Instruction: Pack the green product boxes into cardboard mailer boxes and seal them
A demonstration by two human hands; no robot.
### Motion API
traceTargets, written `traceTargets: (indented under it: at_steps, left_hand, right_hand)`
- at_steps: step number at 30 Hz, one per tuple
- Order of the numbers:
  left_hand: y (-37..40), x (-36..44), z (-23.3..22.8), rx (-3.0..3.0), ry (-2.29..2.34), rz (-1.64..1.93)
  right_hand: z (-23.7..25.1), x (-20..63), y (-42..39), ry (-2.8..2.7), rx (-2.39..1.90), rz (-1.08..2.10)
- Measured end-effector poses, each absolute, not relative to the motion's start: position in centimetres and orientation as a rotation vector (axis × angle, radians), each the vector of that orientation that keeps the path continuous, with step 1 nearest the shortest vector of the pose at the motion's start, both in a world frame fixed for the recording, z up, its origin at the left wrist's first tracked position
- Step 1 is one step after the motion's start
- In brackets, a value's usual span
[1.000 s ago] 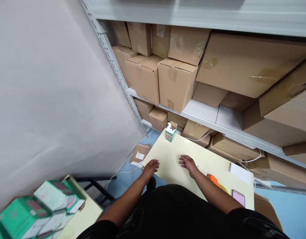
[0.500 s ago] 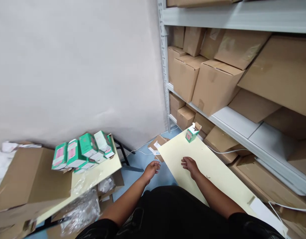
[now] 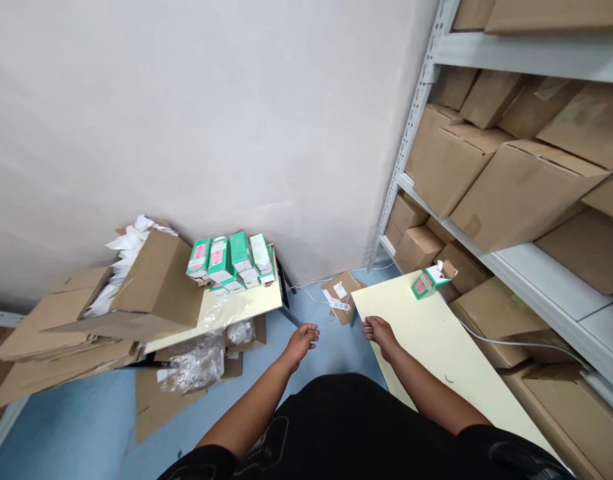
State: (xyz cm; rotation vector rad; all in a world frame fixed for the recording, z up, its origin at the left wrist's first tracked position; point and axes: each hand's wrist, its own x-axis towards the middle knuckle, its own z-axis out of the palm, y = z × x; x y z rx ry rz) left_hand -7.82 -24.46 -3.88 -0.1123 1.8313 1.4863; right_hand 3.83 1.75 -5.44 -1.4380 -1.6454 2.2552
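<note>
My left hand [image 3: 301, 343] hangs in the air over the blue floor, fingers loosely bent and apart, holding nothing. Facing it, my right hand [image 3: 379, 333] is held at the left edge of the cream table [image 3: 401, 308], with its fingers half curled and nothing in them. Whether it touches the tabletop I cannot tell. Farther back on that table stands a green and pink box [image 3: 424, 285] with its flaps raised. Several more green and white boxes [image 3: 220, 260] are grouped on the other cream table [image 3: 263, 298] at the left.
An open carton [image 3: 176, 277] with white paper [image 3: 129, 257] spilling out sits at left. Below it hangs clear plastic wrap [image 3: 199, 365]. A power strip [image 3: 339, 305] and cable lie on flattened cardboard [image 3: 347, 283] on the floor. Shelving [image 3: 486, 250] loaded with cartons lines the right side.
My view has swung left, so both tables, the boxes and the shelving appear farther right. My hands keep nearly the same pose, and the right one is now at the table's left edge.
</note>
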Motion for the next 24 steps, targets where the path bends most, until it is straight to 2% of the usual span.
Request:
traceTargets:
  at_steps: [8,24]
  left_hand:
    - [-32.1,-8.4,-4.2,-0.172,1.801,1.590]
    - [-53.1,-10.5,-3.7,-0.384,1.846,1.816]
  right_hand:
    - [-5.1,0.9,-4.8,-1.764,-1.428,2.238]
    - [-3.8,-7.0,-23.8,-2.029,-1.187,2.348]
